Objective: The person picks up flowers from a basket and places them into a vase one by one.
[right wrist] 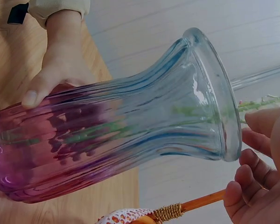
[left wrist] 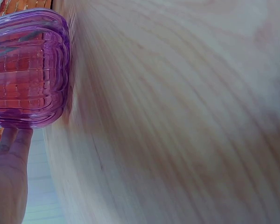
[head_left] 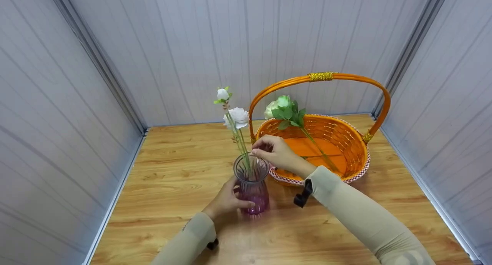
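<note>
A ribbed glass vase (head_left: pixel 251 192), clear above and purple-pink below, stands upright on the wooden table. My left hand (head_left: pixel 226 199) grips its lower body, thumb across the front and fingers round the far side. Two white artificial flowers (head_left: pixel 237 118), a bud and a fuller bloom, rise from the vase and lean left. Their green stems (right wrist: pixel 95 133) show through the glass. Beside the rim is my right hand (head_left: pixel 271 149), its fingers loosely bent, the thumb close to the stems. In the right wrist view no stem lies between its fingertips.
Right of the vase sits an orange woven basket (head_left: pixel 346 167) with a tall arched handle (head_left: pixel 321 77). A pale green rose (head_left: pixel 283 102) with leaves lies inside, its head over the back rim. Panelled walls (head_left: pixel 215 45) enclose the table (head_left: pixel 173 165) at the back and sides.
</note>
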`<state>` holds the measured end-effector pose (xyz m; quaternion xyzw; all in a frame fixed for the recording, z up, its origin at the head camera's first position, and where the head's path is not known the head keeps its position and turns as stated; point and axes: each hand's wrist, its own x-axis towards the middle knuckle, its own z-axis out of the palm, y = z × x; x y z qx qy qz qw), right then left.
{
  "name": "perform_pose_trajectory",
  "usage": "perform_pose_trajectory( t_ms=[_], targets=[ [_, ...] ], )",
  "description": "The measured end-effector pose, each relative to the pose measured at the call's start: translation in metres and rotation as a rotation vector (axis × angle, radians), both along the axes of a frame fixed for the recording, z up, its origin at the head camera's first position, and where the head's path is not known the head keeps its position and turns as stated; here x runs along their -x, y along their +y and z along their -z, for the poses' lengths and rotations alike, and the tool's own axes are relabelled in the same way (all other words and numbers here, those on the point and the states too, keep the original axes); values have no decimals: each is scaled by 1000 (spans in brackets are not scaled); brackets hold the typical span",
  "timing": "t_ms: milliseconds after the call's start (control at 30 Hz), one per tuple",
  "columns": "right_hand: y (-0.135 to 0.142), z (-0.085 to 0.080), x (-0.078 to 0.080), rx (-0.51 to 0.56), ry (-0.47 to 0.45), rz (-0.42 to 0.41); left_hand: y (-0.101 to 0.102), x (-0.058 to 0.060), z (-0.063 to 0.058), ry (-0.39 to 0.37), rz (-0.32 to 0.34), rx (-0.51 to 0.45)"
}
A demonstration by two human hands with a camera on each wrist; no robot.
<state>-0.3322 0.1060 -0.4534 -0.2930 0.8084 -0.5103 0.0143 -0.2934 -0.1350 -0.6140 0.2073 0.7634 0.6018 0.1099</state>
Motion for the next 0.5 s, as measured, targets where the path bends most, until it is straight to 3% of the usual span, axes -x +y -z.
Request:
perform_pose_trajectory(
  t_ms=[500],
  targets=[
    [25,-3,3,5,12,61,0,0,0,-43,-13,-13]
  ],
)
